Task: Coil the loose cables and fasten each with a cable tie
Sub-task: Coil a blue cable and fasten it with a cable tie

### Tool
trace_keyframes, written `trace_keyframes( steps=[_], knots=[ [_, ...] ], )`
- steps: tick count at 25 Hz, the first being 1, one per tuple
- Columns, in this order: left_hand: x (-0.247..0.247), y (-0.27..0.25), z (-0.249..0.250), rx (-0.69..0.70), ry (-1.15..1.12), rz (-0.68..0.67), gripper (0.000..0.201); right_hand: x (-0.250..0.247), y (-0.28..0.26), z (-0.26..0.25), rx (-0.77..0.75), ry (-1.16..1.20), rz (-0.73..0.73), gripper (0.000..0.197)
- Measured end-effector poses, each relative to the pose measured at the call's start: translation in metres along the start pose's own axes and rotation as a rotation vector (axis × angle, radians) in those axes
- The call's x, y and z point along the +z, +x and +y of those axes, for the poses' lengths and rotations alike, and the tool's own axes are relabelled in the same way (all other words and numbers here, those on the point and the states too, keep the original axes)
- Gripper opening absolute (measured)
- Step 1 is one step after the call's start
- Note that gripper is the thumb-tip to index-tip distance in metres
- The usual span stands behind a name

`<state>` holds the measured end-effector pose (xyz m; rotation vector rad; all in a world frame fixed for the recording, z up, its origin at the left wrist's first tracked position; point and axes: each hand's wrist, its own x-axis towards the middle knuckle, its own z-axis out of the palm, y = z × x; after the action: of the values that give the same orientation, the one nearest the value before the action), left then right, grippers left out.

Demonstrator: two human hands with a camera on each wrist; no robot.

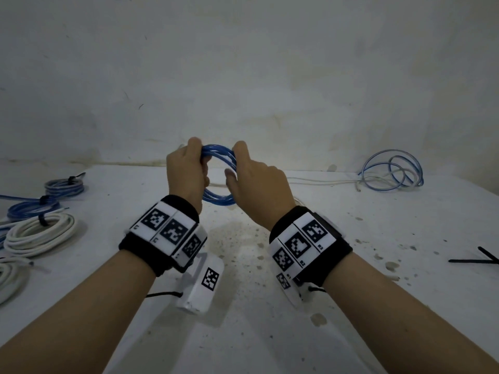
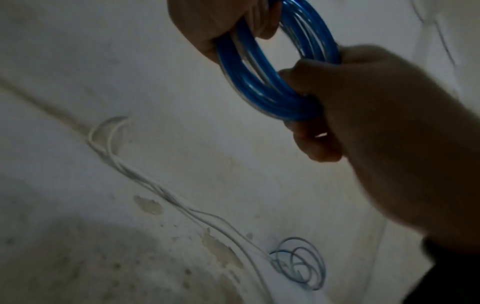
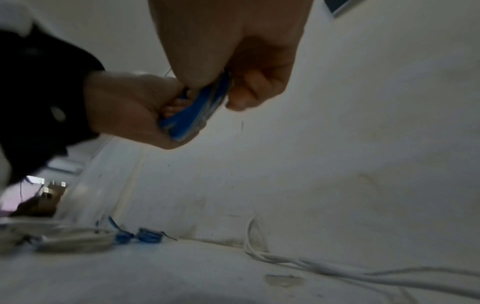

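Observation:
A blue cable coil (image 1: 219, 198) of several loops is held up above the white table (image 1: 351, 279), near the back wall. My left hand (image 1: 201, 157) grips its left side, fingers curled round the loops. My right hand (image 1: 234, 163) grips the right side, thumb below. In the left wrist view the coil (image 2: 246, 82) runs between my left hand (image 2: 306, 102) and my right hand (image 2: 233, 26). In the right wrist view the coil (image 3: 197, 111) shows edge-on between my right hand (image 3: 228, 88) and left hand (image 3: 166, 111). No tie shows on this coil.
Tied coils lie at the left: two blue coils (image 1: 64, 186) (image 1: 32, 209) and a white coil (image 1: 40, 233). A loose blue cable (image 1: 394, 171) and a loose white cable (image 1: 324, 181) lie at the back right. Black cable ties (image 1: 478, 259) lie at the right edge.

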<state>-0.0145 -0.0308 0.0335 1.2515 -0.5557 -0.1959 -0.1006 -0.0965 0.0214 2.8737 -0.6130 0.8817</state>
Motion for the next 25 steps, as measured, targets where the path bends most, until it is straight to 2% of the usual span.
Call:
trace_keyframes(
  steps=[2, 6, 9, 11, 14, 16, 20, 22, 24, 25],
  knots=[
    [0.002, -0.001, 0.000, -0.037, -0.040, -0.061, 0.040, -0.002, -0.002, 0.009, 0.012, -0.070, 0.006, 0.033],
    [0.007, -0.001, 0.000, 0.143, 0.146, -0.200, 0.046, -0.008, -0.003, 0.018, -0.002, 0.000, 0.039, 0.034],
    [0.013, 0.001, 0.002, 0.175, 0.215, -0.250, 0.048, -0.012, -0.002, 0.026, -0.027, 0.018, 0.124, 0.028],
    [0.015, 0.000, 0.001, 0.257, 0.326, -0.250, 0.050, -0.014, -0.001, 0.028, -0.005, -0.049, 0.062, 0.026],
    [0.020, -0.008, -0.004, 0.412, 0.530, -0.215, 0.053, -0.016, -0.002, 0.026, -0.050, -0.121, -0.035, 0.021],
    [0.024, -0.011, -0.009, 0.406, 0.503, -0.159, 0.051, -0.018, 0.000, 0.027, -0.063, -0.173, -0.055, 0.021],
    [0.045, -0.015, -0.027, 0.205, 0.290, -0.139, 0.040, -0.032, -0.009, 0.043, -0.012, -0.206, -0.158, 0.015],
    [0.066, -0.025, -0.033, 0.177, 0.300, -0.221, 0.040, -0.046, -0.024, 0.066, 0.048, -0.007, -0.385, 0.027],
    [0.086, -0.035, -0.037, 0.222, 0.356, -0.324, 0.043, -0.067, -0.043, 0.097, 0.234, 0.412, -0.619, 0.044],
    [0.094, -0.038, -0.038, 0.246, 0.391, -0.368, 0.044, -0.077, -0.053, 0.116, 0.355, 0.565, -0.661, 0.048]
  ],
)
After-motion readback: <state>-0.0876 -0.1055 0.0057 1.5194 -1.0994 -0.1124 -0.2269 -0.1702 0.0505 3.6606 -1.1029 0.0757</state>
